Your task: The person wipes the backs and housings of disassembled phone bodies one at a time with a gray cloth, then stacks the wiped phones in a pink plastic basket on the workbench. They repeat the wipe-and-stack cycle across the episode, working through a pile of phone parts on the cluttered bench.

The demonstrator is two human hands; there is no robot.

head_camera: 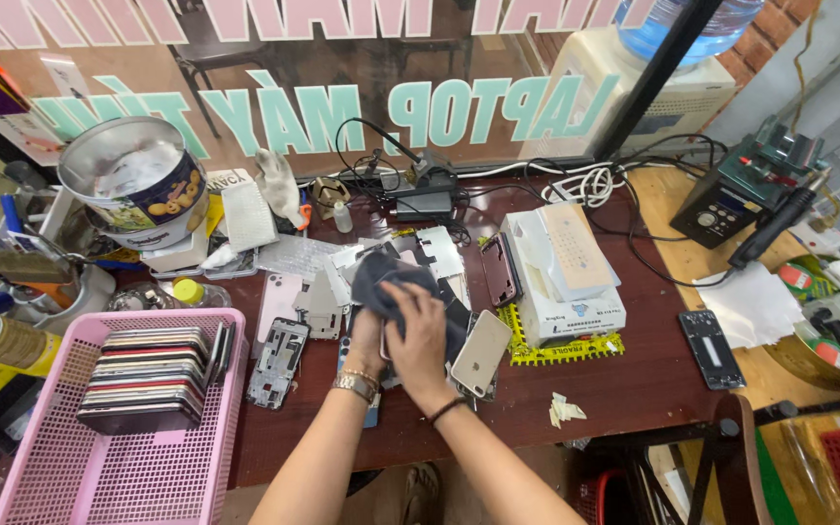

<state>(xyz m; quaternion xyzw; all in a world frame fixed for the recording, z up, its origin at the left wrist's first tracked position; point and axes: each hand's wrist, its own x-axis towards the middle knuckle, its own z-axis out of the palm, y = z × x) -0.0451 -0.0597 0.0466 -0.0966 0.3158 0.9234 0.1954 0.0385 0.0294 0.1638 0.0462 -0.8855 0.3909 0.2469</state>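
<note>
A dark grey cloth (393,282) is held in the middle of the brown table (634,389). The right hand (418,335) is closed on the cloth and pressed down on top of it. The left hand (367,340) is mostly hidden under the right hand and the cloth, so its grip cannot be told. A gold watch (355,385) is worn on the left wrist and a black band (447,409) on the right wrist.

Just right of the hands a gold phone back (480,353) is seen, tilted. A phone frame (279,362) is laid just left of the hands. At the near left a pink basket (70,467) is filled with a stack of phones (148,377). At the far left a round tin (138,180) is tipped on its side. Right of the hands a white box (566,292) is set on a yellow mat (537,352). A black phone (712,348) is laid well apart on the right.
</note>
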